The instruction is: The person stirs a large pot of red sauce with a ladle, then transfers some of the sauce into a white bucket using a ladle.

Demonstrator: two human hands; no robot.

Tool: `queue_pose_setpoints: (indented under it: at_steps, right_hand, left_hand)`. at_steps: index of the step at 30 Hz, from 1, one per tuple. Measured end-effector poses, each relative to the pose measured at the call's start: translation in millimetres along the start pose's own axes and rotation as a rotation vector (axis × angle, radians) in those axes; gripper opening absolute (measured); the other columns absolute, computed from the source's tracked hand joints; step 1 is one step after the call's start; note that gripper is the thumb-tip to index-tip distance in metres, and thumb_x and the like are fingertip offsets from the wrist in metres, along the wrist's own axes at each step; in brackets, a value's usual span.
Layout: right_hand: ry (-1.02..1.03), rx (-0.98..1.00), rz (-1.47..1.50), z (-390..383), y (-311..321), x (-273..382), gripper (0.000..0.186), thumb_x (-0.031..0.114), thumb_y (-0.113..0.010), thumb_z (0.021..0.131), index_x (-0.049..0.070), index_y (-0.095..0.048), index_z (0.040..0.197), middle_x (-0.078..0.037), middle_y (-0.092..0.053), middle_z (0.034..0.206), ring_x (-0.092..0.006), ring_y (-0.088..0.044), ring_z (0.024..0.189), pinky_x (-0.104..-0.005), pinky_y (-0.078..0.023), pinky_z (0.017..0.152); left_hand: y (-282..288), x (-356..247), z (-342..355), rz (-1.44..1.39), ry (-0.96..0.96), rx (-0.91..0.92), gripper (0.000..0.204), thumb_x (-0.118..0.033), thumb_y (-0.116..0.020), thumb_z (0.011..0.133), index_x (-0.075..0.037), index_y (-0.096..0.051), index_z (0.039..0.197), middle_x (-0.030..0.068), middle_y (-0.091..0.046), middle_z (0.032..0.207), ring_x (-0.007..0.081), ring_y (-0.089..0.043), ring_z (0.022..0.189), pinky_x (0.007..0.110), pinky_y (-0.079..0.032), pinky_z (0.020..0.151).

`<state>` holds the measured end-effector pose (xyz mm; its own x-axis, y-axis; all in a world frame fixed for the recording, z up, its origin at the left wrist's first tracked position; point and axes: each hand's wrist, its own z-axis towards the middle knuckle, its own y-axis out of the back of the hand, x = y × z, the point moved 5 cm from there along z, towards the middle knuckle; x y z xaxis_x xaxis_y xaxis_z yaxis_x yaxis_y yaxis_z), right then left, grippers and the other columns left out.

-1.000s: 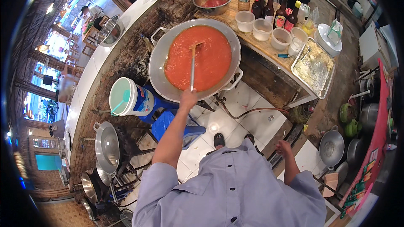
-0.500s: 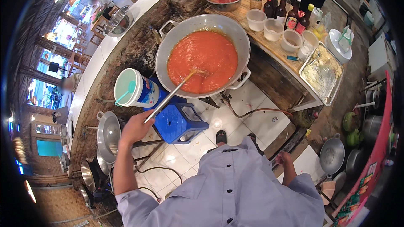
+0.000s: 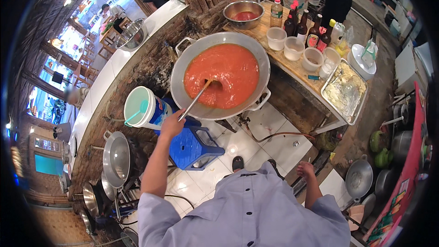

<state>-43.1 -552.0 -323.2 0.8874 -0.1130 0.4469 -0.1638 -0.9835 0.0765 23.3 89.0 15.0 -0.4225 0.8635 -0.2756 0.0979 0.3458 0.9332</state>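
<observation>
A large grey metal wok [image 3: 183, 89] with two loop handles holds orange-red sauce [image 3: 238, 71]. My left hand [image 3: 171, 126] grips the long metal handle of a stirring utensil [image 3: 194, 103]. Its head dips into the sauce left of the middle and is mostly covered, so its exact kind does not show. Low on the right, beside my body, my right hand [image 3: 306, 169] is curled, a thin pale thing poking up from its fingers. Beneath my left forearm stands a blue plastic stool [image 3: 187, 142].
Left of the wok is a white bucket [image 3: 137, 105] with a turquoise scoop. The wooden table [image 3: 270, 41] carries a steel bowl [image 3: 243, 14], bottles, plastic tubs and a metal tray [image 3: 343, 91]. A gas hose [image 3: 279, 134] crosses the floor. Other people stand beyond the counter and table.
My left hand has moved right and slightly up, tilting the handle more steeply, and the utensil's head sits deeper in the sauce. My right hand has shifted slightly. The view has tipped upward.
</observation>
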Motion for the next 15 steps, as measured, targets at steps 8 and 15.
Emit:
queue_pose_setpoints:
  at_steps: [8, 15]
  right_hand:
    - [0.029, 0.046, 0.080, -26.7, 18.9, -15.1, 0.022, 0.021, -0.057, 0.085, 0.011, -0.052, 0.104, -0.006, -0.055, 0.083, -0.0196, -0.059, 0.065, -0.0394, -0.052, 0.061]
    - [-0.181, -0.044, 0.064, -19.4, 47.5, -87.0, 0.018, 0.021, -0.053, 0.089, 0.007, -0.055, 0.100, -0.009, -0.056, 0.074, -0.0227, -0.057, 0.058, -0.0395, -0.050, 0.053]
  left_hand:
    - [-93.3, -32.6, 80.1, -0.274, -0.028, -0.240, 0.048, -0.022, -0.056, 0.086, -0.016, -0.048, 0.133, 0.0199, -0.059, 0.117, 0.0367, -0.056, 0.108, 0.042, -0.044, 0.093]
    - [-102.7, -57.9, 55.6, -0.333, -0.073, -0.010, 0.050, -0.022, -0.054, 0.088, -0.015, -0.043, 0.137, 0.0200, -0.057, 0.121, 0.0360, -0.054, 0.113, 0.039, -0.042, 0.096]
